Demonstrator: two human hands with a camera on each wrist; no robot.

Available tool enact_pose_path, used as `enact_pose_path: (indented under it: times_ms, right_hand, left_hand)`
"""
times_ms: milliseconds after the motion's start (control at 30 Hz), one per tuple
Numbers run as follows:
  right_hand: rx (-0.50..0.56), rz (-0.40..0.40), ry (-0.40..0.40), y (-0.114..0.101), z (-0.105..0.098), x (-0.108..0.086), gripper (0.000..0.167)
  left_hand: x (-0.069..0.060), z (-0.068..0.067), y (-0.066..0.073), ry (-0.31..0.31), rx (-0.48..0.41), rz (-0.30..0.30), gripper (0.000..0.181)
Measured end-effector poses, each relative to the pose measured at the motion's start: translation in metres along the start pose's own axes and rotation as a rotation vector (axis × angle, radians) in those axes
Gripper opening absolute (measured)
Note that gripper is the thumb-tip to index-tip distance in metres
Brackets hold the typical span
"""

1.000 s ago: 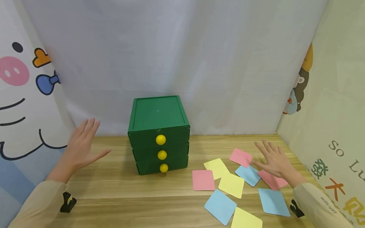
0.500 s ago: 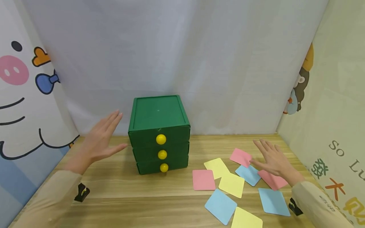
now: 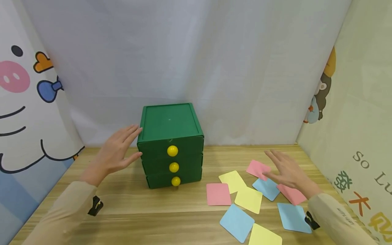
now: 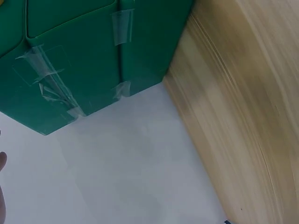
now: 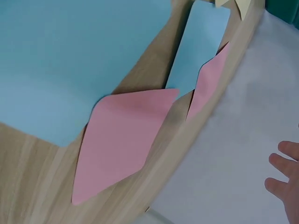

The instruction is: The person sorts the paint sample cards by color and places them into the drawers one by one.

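A green three-drawer box (image 3: 171,122) with round yellow knobs stands on the table, every drawer closed. My left hand (image 3: 111,154) is at its left side, fingers straight and thumb spread. The fingertips overlap the box's left edge in the head view; whether they touch it I cannot tell. Clear tape joins the drawer units on the box's side (image 4: 70,70) in the left wrist view. Over the paper squares at the right hovers my right hand (image 3: 289,172), fingers extended, holding nothing. Nearest beneath it are a pink square (image 3: 258,169), a blue square (image 3: 266,189) and another pink square (image 5: 126,144).
Several more pink, yellow and blue squares lie on the wooden table (image 3: 137,217), including a yellow one (image 3: 248,199) and a blue one (image 3: 237,223), some overlapping. A pale cloth (image 3: 245,68) hangs behind. Printed cloths flank the left (image 3: 33,119) and right (image 3: 352,129).
My left hand has moved rightward from the left cloth to the drawer box's side. My right hand has shifted slightly left. The box and squares have stayed put.
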State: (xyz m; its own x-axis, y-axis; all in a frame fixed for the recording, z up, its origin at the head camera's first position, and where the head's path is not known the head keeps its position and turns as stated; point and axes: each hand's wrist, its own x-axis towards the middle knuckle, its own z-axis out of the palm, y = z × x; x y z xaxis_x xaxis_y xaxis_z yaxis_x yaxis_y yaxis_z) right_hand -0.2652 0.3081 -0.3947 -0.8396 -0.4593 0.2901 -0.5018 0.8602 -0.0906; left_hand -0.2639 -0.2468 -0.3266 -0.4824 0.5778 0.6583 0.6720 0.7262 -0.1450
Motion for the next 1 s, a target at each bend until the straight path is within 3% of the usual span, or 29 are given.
enact_pose_path:
  times_ms: [233,400,667,800,1000]
  right_hand:
    - [0.044,-0.019,0.002,-0.020,-0.008,0.017,0.075]
    - [0.112,0.002,-0.033,-0.043,-0.021,0.032,0.078]
    - [0.185,-0.047,-0.012,-0.082,-0.036,0.055,0.076]
    - [0.223,-0.097,0.055,-0.105,-0.040,0.066,0.073]
    - [0.328,-0.200,0.255,-0.141,-0.033,0.082,0.058]
  left_hand:
    - [0.001,0.003,0.000,-0.023,0.001,-0.012,0.072]
    - [0.003,0.003,0.001,-0.034,0.002,-0.014,0.069]
    - [0.004,0.003,0.000,-0.034,0.005,-0.007,0.069]
    - [0.004,0.003,-0.001,-0.016,0.003,0.004,0.070]
    - [0.003,0.003,-0.003,0.009,0.003,0.016,0.071]
